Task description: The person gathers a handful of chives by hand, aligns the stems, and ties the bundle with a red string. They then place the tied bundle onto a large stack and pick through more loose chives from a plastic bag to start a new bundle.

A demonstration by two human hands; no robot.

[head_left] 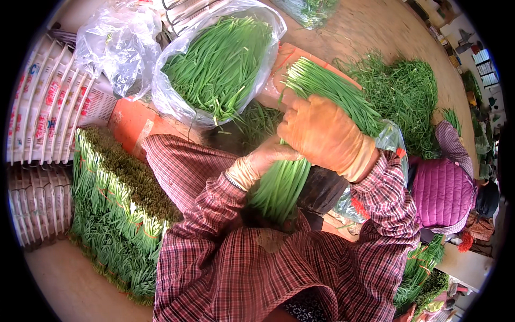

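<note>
Close together in front of me, both hands are closed around one bunch of green chives (281,188), whose leaves hang down toward my lap. My right hand (328,134), in an orange glove, wraps round the upper part of the bunch and hides it. Just below and to its left, my left hand (268,155) grips the same bunch, its fingertips partly covered. Beyond the right hand, a pile of chives (327,88) with pale stem ends lies on an orange board (281,70).
A clear plastic bag (161,80) full of chives stands ahead. Left are stacked tied bundles (115,188) and a slatted rack (48,102). Loose greens (405,86) are heaped at far right, near a co-worker in a purple vest (442,190).
</note>
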